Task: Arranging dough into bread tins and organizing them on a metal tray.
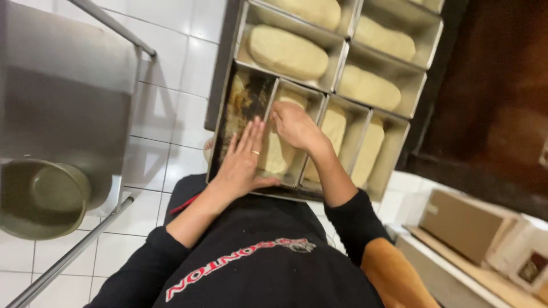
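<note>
My left hand (242,162) lies flat on the dull grey metal of the loaf tins (297,137), and the empty tin (246,102) under it is scorched and rough with brown crust. In the tin just right of it, my right hand (297,126) presses dough (275,154) that is pale, smooth and matt. Left of the tins, the white floor tiles (171,68) are glossy, and the steel bowl (43,197) is smooth with a soft shine.

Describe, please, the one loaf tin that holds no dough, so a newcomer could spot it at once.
Find the block of metal loaf tins before the person. In its nearest row, take the leftmost tin, beside the left hand. Unlike its dough-filled neighbours, its dark, browned bottom shows bare.
</note>
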